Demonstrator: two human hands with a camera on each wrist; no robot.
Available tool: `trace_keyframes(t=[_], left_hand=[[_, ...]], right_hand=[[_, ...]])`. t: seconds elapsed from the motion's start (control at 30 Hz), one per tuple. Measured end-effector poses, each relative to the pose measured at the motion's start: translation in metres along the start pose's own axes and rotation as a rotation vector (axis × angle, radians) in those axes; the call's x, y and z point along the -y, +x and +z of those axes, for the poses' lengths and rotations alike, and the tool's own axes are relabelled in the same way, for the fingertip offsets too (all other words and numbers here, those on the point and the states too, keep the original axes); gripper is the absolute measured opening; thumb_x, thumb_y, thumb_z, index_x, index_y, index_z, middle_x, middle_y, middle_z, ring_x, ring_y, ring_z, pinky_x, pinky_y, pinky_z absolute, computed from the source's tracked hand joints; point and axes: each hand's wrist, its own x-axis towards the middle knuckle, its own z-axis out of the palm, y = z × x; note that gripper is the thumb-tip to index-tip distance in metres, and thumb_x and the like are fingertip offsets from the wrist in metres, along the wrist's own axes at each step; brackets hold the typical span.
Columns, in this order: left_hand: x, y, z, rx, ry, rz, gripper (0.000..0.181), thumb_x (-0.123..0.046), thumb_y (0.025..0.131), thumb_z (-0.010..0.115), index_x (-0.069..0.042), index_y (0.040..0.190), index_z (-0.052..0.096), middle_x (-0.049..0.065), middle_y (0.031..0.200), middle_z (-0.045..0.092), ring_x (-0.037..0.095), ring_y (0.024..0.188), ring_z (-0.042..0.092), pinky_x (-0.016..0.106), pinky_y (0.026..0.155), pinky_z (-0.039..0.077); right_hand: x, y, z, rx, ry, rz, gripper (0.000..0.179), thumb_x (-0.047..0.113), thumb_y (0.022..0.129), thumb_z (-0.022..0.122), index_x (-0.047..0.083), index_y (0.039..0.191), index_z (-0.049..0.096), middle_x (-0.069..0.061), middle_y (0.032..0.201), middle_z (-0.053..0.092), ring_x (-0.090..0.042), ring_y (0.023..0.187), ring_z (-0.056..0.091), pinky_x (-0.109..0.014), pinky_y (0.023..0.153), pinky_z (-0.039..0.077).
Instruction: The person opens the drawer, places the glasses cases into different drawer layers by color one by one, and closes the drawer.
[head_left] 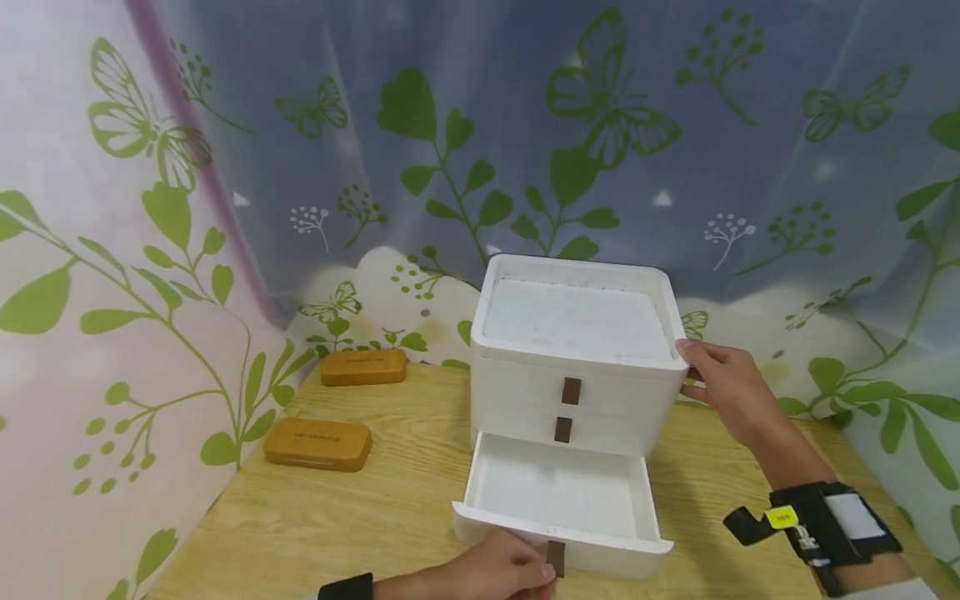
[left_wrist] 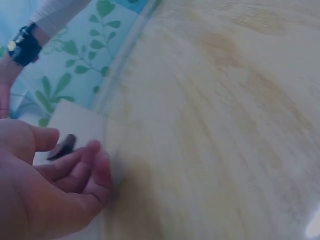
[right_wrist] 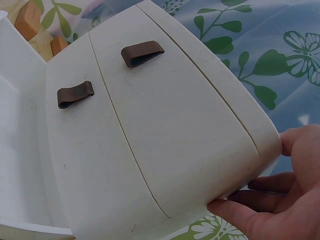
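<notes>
A white drawer unit [head_left: 517,392] has its bottom drawer [head_left: 555,492] pulled out, and nothing lies inside it. My left hand [head_left: 498,568] is at that drawer's front, thumb and fingers curled at its brown pull tab [head_left: 556,558]. The left wrist view shows the tab [left_wrist: 64,147] beside the thumb, the other fingers bent and blurred. My right hand [head_left: 726,385] holds the unit's upper right corner. In the right wrist view the thumb lies at the top edge, and bent fingers [right_wrist: 235,212] touch the side. Two upper drawers are closed, each with a brown tab [right_wrist: 142,52].
Two orange-brown cases lie on the wooden table [head_left: 405,517] left of the unit, one case [head_left: 318,444] nearer and the other case [head_left: 363,367] farther back. A patterned curtain [head_left: 480,125] hangs close behind the unit. Patterned sheets also flank both sides.
</notes>
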Motion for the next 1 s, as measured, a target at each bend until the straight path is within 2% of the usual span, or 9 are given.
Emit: trace_keyframes(t=[0.1, 0.17, 0.33, 0.47, 0.6, 0.77, 0.83, 0.93, 1.0], left_hand=[[-0.006, -0.003, -0.007, 0.032, 0.057, 0.007, 0.036, -0.021, 0.101, 0.065, 0.011, 0.086, 0.072, -0.007, 0.060, 0.052, 0.000, 0.057, 0.043, 0.014, 0.052, 0.034], [-0.010, -0.005, -0.012, 0.054, 0.106, 0.010, 0.036, -0.025, 0.100, 0.066, 0.008, 0.088, 0.074, -0.011, 0.061, 0.048, -0.001, 0.059, 0.042, 0.015, 0.054, 0.035], [-0.021, -0.010, -0.021, 0.080, 0.247, 0.010, 0.028, -0.031, 0.100, 0.067, -0.007, 0.106, 0.080, -0.013, 0.088, 0.071, -0.005, 0.083, 0.058, 0.017, 0.074, 0.051], [-0.033, -0.016, -0.025, 0.064, 0.347, 0.043, 0.030, -0.033, 0.099, 0.068, -0.012, 0.118, 0.078, -0.013, 0.104, 0.077, -0.005, 0.091, 0.065, 0.019, 0.080, 0.055], [-0.048, -0.022, -0.031, 0.086, 0.445, 0.110, 0.034, -0.033, 0.100, 0.067, -0.011, 0.125, 0.075, -0.015, 0.105, 0.076, -0.008, 0.089, 0.062, 0.015, 0.079, 0.053], [-0.063, -0.029, -0.043, 0.185, 0.701, 0.254, 0.035, -0.032, 0.105, 0.063, -0.013, 0.132, 0.071, -0.010, 0.120, 0.075, -0.006, 0.104, 0.063, 0.016, 0.088, 0.054], [-0.068, -0.032, -0.048, 0.168, 0.814, 0.328, 0.034, -0.035, 0.105, 0.063, -0.017, 0.132, 0.071, -0.010, 0.126, 0.073, -0.001, 0.112, 0.063, 0.019, 0.094, 0.054], [-0.074, -0.036, -0.058, 0.094, 0.956, 0.420, 0.034, -0.037, 0.104, 0.063, -0.019, 0.131, 0.071, -0.009, 0.129, 0.070, 0.005, 0.122, 0.061, 0.023, 0.103, 0.053], [-0.077, -0.038, -0.066, 0.051, 1.018, 0.455, 0.033, -0.037, 0.103, 0.065, -0.019, 0.131, 0.071, -0.008, 0.130, 0.069, 0.008, 0.124, 0.060, 0.027, 0.107, 0.053]], right_hand=[[0.000, 0.000, -0.001, 0.000, -0.003, -0.007, 0.077, 0.054, 0.110, 0.037, -0.002, 0.162, 0.028, -0.029, 0.164, 0.033, -0.048, 0.144, 0.045, -0.045, 0.107, 0.047], [0.000, 0.000, 0.000, -0.004, 0.001, -0.010, 0.077, 0.054, 0.109, 0.038, -0.002, 0.161, 0.029, -0.029, 0.164, 0.034, -0.048, 0.144, 0.045, -0.044, 0.107, 0.047], [0.000, 0.000, 0.000, -0.013, 0.009, -0.010, 0.078, 0.054, 0.109, 0.039, -0.003, 0.161, 0.029, -0.029, 0.164, 0.034, -0.047, 0.144, 0.045, -0.041, 0.105, 0.050], [0.000, 0.000, 0.000, -0.014, 0.012, -0.007, 0.078, 0.054, 0.109, 0.038, -0.003, 0.161, 0.029, -0.029, 0.164, 0.034, -0.047, 0.144, 0.045, -0.041, 0.105, 0.049], [-0.001, -0.001, 0.000, -0.013, 0.007, -0.007, 0.077, 0.053, 0.110, 0.038, -0.003, 0.161, 0.030, -0.029, 0.163, 0.035, -0.047, 0.143, 0.046, -0.041, 0.106, 0.049], [-0.001, -0.001, 0.001, -0.012, 0.000, -0.006, 0.077, 0.053, 0.110, 0.038, -0.003, 0.161, 0.031, -0.029, 0.163, 0.035, -0.047, 0.143, 0.046, -0.042, 0.106, 0.048], [0.000, -0.001, 0.001, -0.012, 0.000, -0.005, 0.077, 0.053, 0.110, 0.038, -0.003, 0.161, 0.031, -0.029, 0.163, 0.035, -0.047, 0.143, 0.046, -0.042, 0.106, 0.048], [0.000, 0.000, 0.001, -0.012, 0.004, -0.005, 0.076, 0.053, 0.110, 0.038, -0.003, 0.161, 0.031, -0.029, 0.163, 0.035, -0.047, 0.143, 0.046, -0.042, 0.106, 0.048], [0.000, 0.000, 0.000, -0.010, 0.007, -0.006, 0.076, 0.053, 0.110, 0.038, -0.003, 0.161, 0.031, -0.029, 0.164, 0.034, -0.047, 0.143, 0.046, -0.042, 0.106, 0.048]])
